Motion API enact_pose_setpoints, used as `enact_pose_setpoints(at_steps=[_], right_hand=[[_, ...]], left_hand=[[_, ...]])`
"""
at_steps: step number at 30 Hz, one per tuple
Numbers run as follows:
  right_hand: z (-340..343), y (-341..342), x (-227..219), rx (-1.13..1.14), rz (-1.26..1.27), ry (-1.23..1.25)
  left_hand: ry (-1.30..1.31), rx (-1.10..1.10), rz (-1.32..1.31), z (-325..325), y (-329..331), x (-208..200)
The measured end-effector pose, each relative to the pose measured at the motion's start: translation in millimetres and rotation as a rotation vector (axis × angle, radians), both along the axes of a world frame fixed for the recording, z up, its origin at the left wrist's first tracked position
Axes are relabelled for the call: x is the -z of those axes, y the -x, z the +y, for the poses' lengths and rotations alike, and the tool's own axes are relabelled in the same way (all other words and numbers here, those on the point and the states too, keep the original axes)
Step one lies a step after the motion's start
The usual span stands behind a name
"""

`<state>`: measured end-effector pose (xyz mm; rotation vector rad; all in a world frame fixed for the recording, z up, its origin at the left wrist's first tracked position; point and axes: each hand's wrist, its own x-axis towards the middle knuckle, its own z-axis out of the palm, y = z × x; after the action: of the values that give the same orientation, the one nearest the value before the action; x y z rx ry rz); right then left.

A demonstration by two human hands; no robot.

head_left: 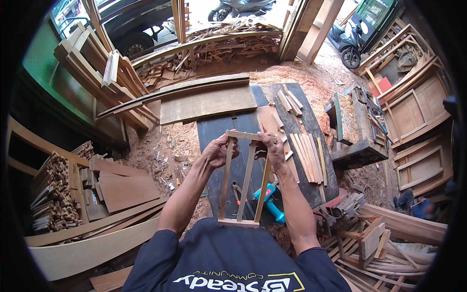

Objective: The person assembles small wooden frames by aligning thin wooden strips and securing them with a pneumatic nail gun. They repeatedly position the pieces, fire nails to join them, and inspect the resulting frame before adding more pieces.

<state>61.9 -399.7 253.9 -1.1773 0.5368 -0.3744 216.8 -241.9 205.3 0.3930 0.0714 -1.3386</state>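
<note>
On the left is one pile of short wood sticks [51, 199]. Near the centre, the person's left hand [220, 152] grasps the upper left corner of one wooden frame [246, 180], held before the chest above one dark table [209, 141]; the frame has two crosspieces and three slats. Beyond the slats are one pair of pliers [237, 189] and one teal power tool [276, 210]. The right hand [273, 148] grips the top crosspiece's right end. Farther right lie pale strips [305, 155], perhaps six, too close-set to count surely.
</note>
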Motion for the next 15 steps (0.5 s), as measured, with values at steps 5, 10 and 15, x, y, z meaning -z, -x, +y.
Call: enact_pose_setpoints(at_steps=[5, 10, 15], right_hand=[[-1.2, 2.5, 0.1, 0.001, -0.021, -0.012], [-0.7, 2.0, -1.0, -0.011, -0.024, 0.010], [1.5, 0.8, -5.4, 0.009, -0.041, 0.033]], left_hand=[[0.028, -0.004, -0.068, -2.4, -2.5, -1.2], [0.040, -0.031, -0.076, -2.6, -2.2, 1.1], [-0.004, -0.088, -0.111, -3.8, -0.1, -3.9]])
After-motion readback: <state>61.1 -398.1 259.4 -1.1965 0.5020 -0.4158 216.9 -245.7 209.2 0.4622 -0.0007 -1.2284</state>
